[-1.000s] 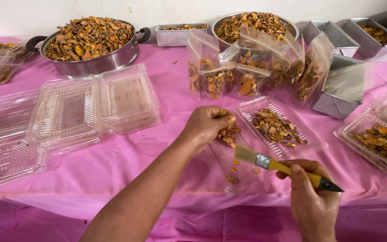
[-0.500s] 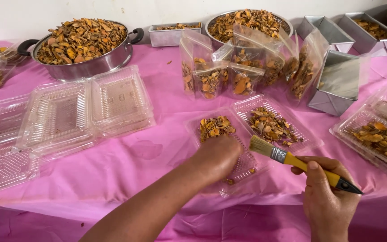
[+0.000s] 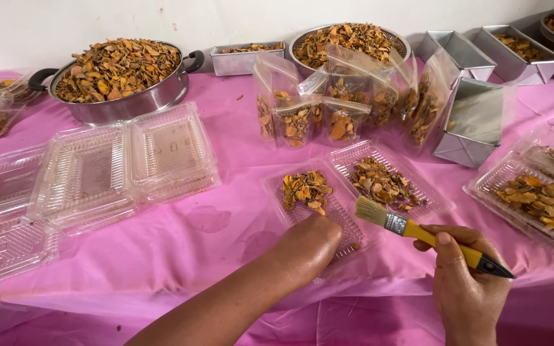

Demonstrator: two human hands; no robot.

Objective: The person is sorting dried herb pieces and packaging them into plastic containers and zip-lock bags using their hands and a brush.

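The left hand (image 3: 308,243) presses flat on the near end of the open clear clamshell tray (image 3: 344,211), gripping nothing; the right hand (image 3: 466,282) clasps a yellow-handled brush (image 3: 418,232). A careless sweep could flick dried orange slices (image 3: 306,189) onto the pink tablecloth (image 3: 226,218).

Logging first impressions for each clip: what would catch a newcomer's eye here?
The bright pink tablecloth dominates. At top left sits a metal pan heaped with orange dried slices. Near centre, the right hand holds a yellow-handled brush beside the left hand, which rests on a clear tray.
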